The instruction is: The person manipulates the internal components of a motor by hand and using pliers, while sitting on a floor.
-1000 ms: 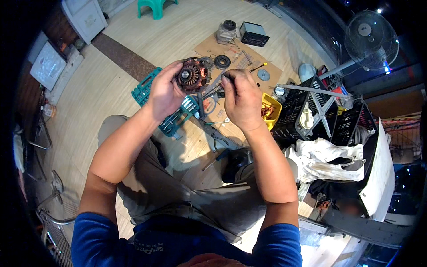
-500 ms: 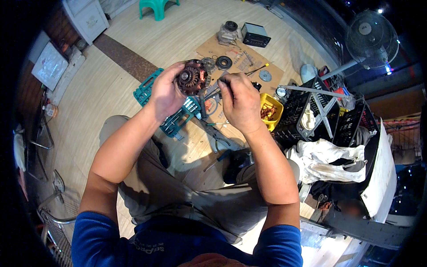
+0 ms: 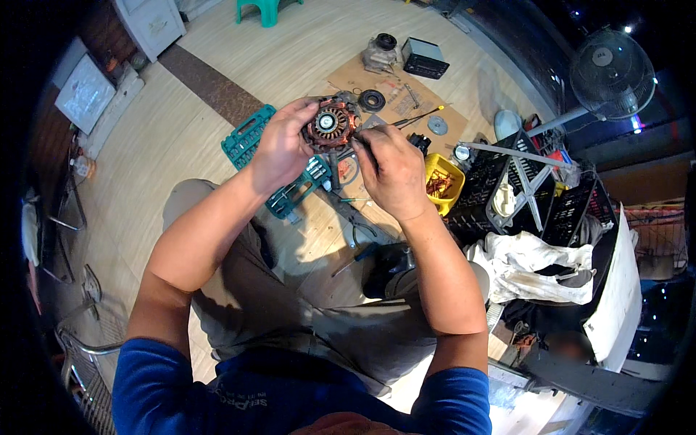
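My left hand (image 3: 281,151) is closed round the left edge of an alternator core (image 3: 330,125), raised over the floor. Its round face, with a pale hub and a ring of dark fins, is turned up toward me, and copper windings (image 3: 353,116) show along the rim. At the core's right edge is my right hand (image 3: 395,172), with fingers bent and pinched together. Whatever they grip is too small and dark to make out. Below the hands lies an open teal socket set case (image 3: 281,205), partly covered by my left forearm.
Cardboard (image 3: 455,122) on the floor bears a black ring-shaped part (image 3: 372,101) and a grey disc (image 3: 437,125). A yellow tub (image 3: 458,177) of copper-coloured pieces stands right, beside black crates (image 3: 471,203). Pliers (image 3: 362,226) and a screwdriver (image 3: 351,263) lie nearer me. A fan (image 3: 611,76) stands far right.
The alternator core has been turned so its round face points more toward me. My right hand's fingertips have come to its edge. The whole view has shifted slightly.
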Motion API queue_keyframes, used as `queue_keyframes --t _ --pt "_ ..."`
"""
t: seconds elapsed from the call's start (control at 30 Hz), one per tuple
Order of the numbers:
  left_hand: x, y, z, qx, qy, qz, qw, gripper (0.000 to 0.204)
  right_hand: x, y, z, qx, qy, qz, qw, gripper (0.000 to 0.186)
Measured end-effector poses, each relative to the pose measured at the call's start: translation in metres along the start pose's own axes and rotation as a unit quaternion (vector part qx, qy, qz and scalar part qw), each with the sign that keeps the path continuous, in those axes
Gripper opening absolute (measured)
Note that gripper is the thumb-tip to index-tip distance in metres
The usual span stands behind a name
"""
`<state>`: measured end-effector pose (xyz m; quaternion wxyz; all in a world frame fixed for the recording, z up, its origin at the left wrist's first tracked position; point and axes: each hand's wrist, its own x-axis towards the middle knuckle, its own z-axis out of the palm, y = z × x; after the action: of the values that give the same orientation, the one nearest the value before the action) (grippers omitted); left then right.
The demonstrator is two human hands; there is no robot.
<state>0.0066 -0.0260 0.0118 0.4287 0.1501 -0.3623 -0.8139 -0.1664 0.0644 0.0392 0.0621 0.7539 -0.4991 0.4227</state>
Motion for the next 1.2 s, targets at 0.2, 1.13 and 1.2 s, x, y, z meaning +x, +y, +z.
queue_keyframes --t 0.2,1.13,1.2 --pt "0.001 -0.002 -0.004 0.017 -0.011 0.004 1.000 0.032 0.000 -0.001 0.001 -0.026 -0.022 0.006 0.999 0.017" --pt "0.004 0.013 -0.018 -0.047 0.043 -0.020 0.998 0.037 -0.343 0.159 0.119 -0.167 -0.415 0.521 0.727 0.043" --pt "-0.003 0.017 -0.035 -0.039 0.076 -0.024 0.996 0.040 -0.344 0.112 0.156 -0.105 -0.477 0.513 0.706 0.042"
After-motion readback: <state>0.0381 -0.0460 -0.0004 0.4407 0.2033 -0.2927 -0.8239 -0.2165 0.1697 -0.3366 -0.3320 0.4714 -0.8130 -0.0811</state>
